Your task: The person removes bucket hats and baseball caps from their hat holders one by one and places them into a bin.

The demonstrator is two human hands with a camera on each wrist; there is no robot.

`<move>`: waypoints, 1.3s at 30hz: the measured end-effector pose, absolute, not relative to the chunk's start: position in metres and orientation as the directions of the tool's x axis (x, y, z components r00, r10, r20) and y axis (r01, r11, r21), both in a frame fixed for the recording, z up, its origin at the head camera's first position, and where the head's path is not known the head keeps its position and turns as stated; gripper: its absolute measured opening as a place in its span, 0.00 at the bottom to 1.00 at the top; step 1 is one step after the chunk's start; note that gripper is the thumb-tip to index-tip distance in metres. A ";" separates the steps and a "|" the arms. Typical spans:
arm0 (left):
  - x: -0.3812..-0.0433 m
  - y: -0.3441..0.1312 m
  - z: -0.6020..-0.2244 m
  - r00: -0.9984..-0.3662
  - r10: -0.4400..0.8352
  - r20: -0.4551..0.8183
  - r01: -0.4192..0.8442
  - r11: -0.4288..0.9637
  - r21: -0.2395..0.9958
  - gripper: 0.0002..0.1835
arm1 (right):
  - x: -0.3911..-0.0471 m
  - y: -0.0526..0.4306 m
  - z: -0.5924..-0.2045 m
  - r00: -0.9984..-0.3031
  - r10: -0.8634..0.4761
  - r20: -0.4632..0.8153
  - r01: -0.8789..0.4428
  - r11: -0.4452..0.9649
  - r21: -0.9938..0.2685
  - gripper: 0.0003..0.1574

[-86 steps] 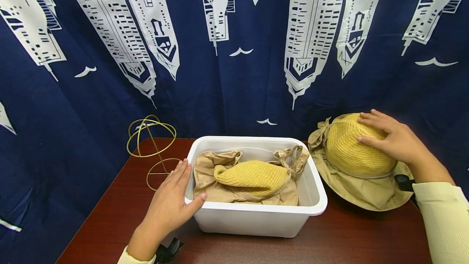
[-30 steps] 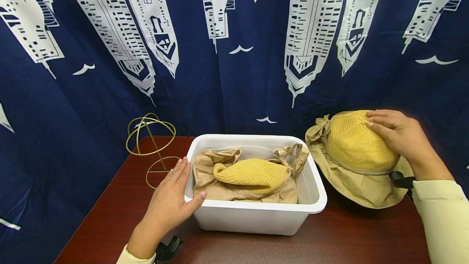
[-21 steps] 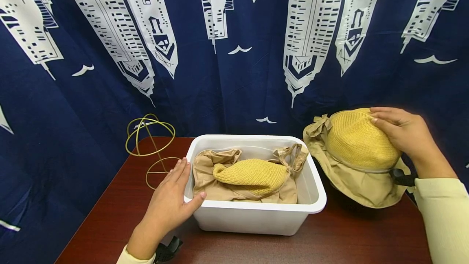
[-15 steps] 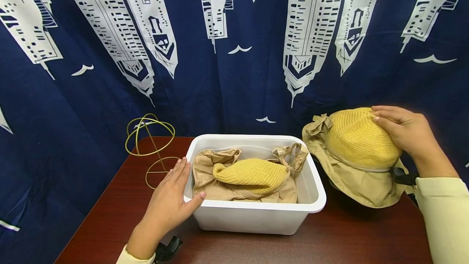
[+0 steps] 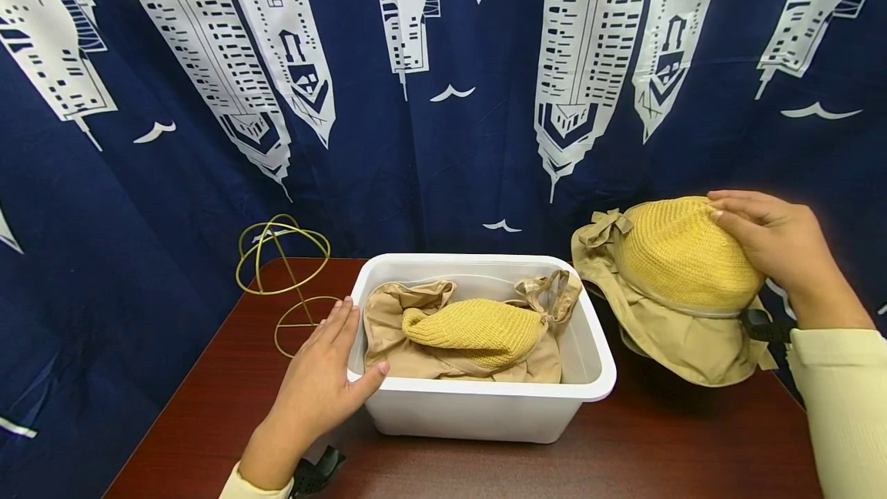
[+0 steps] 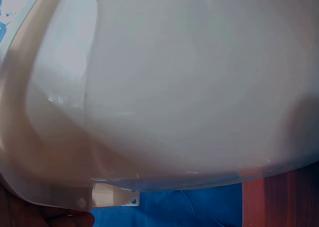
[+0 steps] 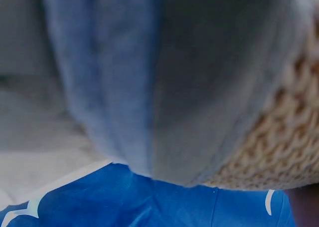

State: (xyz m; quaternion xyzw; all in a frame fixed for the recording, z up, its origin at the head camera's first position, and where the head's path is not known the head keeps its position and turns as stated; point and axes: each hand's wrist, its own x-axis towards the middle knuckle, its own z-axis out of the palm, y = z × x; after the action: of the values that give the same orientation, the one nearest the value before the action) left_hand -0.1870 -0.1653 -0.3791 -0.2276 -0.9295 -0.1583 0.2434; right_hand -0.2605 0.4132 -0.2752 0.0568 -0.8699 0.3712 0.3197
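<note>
My right hand (image 5: 783,241) pinches the top of a yellow knitted sun hat (image 5: 686,256) with a tan fabric brim and a bow. The hat hangs tilted at the right, its brim drooping, with a dark shadow beneath. In the right wrist view, blurred brim cloth and the knit crown (image 7: 279,147) fill most of the picture. With straight fingers, my left hand (image 5: 319,376) rests on the near left corner of a white plastic bin (image 5: 478,410). Inside the bin lies a second yellow and tan hat (image 5: 478,333), its crown collapsed. The bin's wall (image 6: 189,87) fills the left wrist view.
A gold wire hat stand (image 5: 284,276) stands behind my left hand, left of the bin. The dark red wooden table (image 5: 208,414) ends in front of a navy curtain (image 5: 450,160) printed with white buildings.
My right hand has drawn its fingers together on the crown and raised the hat slightly, tilting it. The brim hangs more steeply. My left hand and the bin have stayed in place.
</note>
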 end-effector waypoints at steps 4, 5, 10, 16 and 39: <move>-0.187 -0.166 -0.379 -0.776 0.347 0.528 0.503 0.845 0.184 0.46 | -0.261 0.412 -0.272 -0.776 0.137 0.616 -0.361 0.703 -0.612 0.16; -0.187 -0.166 -0.379 -0.774 0.347 0.529 0.504 0.844 0.184 0.46 | -0.261 0.411 -0.272 -0.771 0.135 0.622 -0.369 0.701 -0.610 0.16; -0.187 -0.165 -0.379 -0.772 0.347 0.533 0.505 0.844 0.182 0.46 | -0.259 0.409 -0.264 -0.760 0.165 0.628 -0.366 0.691 -0.624 0.15; -0.187 -0.166 -0.378 -0.776 0.345 0.528 0.501 0.846 0.183 0.45 | -0.256 0.405 -0.253 -0.742 0.195 0.642 -0.373 0.677 -0.635 0.17; -0.188 -0.165 -0.380 -0.766 0.346 0.542 0.508 0.843 0.179 0.45 | -0.249 0.353 -0.202 -0.591 0.069 0.803 -0.578 0.659 -0.482 0.12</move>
State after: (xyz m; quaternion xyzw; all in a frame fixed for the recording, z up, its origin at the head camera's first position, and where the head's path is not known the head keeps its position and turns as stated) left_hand -0.1878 -0.1649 -0.3798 -0.2305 -0.9259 -0.1599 0.2531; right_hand -0.2495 0.3530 -0.2021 0.1578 -0.8062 0.3818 0.4235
